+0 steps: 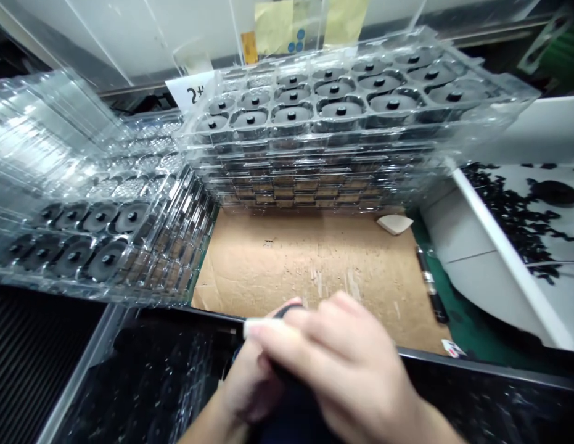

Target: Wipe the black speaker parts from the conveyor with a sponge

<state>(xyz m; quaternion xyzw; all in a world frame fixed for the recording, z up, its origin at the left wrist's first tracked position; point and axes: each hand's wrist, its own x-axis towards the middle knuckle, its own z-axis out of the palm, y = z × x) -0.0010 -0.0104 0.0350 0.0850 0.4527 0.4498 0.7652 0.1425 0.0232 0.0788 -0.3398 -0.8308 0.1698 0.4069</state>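
Note:
Both my hands are together in front of my body, over the near edge of the work surface. My left hand (250, 385) is wrapped around a dark, rounded part (289, 309), mostly hidden by the fingers. Above it, my right hand (346, 361) is closed, its thumb pressing a small white piece (255, 325) against or close to the dark part. Whether the two touch cannot be made out. Beyond the hands lies a sheet of brown cardboard (287, 259), with a pale wedge-shaped pad (394, 224) at its far right corner.
Stacked clear trays (314, 151) of black round parts stand at the back. More clear trays (161, 203) rise at the left. A white bin (494, 228) on the right contains many small black pieces (513, 222). A black pen (430, 283) lies beside the cardboard.

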